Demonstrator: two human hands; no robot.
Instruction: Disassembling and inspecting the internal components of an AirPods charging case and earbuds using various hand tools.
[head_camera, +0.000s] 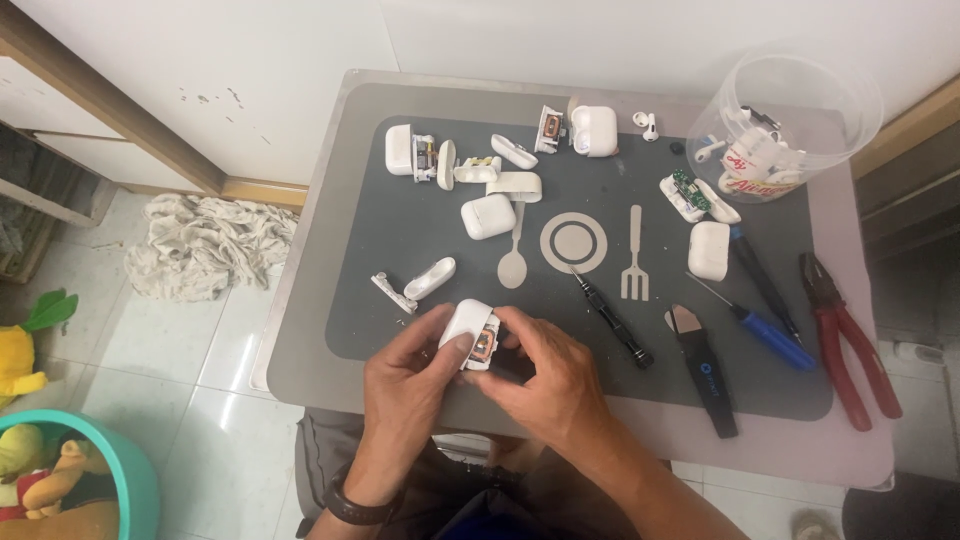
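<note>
White tiled floor and a pale wall surround the small bench (300, 330), which carries a grey mat (400, 260) printed with a plate, spoon and fork shape. From my distant seat I see both hands meeting at the near edge of this mat. My left hand (410, 385) closes its grip around a small white earbud case (470, 330), thumb on the shell, and my right hand (550, 385) also closes on the same case from the other side, fingers curled over its open face. The case is held just above the mat, touching both hands. Its shell is glossy white with rounded corners, and one side is open, showing a brownish inner part with a coil or board; I cannot tell more detail. I judge that the smooth shell could slip from the fingers if pressure is uneven, and the exposed inner part could bend or tear if it is pulled too hard. Small loose pieces could also fall off the bench edge, which is very near. Near the right hand lie a black screwdriver (612, 320), a blue screwdriver (770, 335), a black prying tool (705, 370) and red pliers (850, 345). More white cases, some opened, lie farther on the mat, and a clear plastic tub (790, 120) stands at the far right corner.
</note>
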